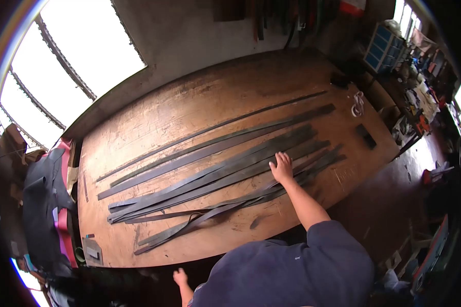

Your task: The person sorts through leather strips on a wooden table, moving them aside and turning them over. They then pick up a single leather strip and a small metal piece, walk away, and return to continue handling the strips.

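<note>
Long dark strips that look like leather (210,176) lie in several loose bundles across a wooden table (200,87). My right hand (281,167) rests over the right part of the middle bundle, its fingers spread and not wrapped around a strip. Closer to me, a tangled bundle of strips (215,209) crosses over itself with a small loop. My left hand (180,277) hangs low beside the table's near edge, away from the strips. Its fingers are loosely bent, with nothing visible in them.
Dark and pink sheets (46,194) hang at the table's left end. A small plate-like tool (92,252) sits at the near left corner. On the right are a black block (365,136) and a roll of cord or tape (357,105). Blue drawers (383,48) stand beyond.
</note>
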A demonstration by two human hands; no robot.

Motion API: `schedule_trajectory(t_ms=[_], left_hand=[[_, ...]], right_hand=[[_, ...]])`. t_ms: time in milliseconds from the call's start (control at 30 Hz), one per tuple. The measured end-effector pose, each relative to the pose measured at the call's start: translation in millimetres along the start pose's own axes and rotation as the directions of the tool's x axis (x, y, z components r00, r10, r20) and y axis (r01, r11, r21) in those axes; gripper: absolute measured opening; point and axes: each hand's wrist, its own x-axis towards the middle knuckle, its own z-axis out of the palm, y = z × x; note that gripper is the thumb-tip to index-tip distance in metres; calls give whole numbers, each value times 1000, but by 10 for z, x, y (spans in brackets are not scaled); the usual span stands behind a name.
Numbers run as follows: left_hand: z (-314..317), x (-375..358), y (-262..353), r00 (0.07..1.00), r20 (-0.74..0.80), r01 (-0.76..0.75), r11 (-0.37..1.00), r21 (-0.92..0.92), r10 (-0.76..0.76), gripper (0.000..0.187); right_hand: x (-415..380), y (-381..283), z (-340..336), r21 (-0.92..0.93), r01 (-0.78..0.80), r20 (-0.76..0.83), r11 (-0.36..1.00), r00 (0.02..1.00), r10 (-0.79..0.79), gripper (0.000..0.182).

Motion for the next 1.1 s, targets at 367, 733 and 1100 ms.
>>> schedule_trajectory(t_ms=[367, 733, 1100], left_hand=[[-210, -880, 202, 900, 426, 128, 991, -47, -96, 51], [-492, -624, 459, 869, 492, 156, 972, -175, -51, 53], [-277, -1453, 741, 883, 398, 324, 937, -128, -251, 55]], right_hand=[[2070, 938, 405, -236, -189, 60, 953, 976, 208, 62], [2126, 802, 360, -325, -248, 67, 913, 957, 283, 62], [2576, 942, 191, -344, -227, 447, 911, 814, 372, 88]])
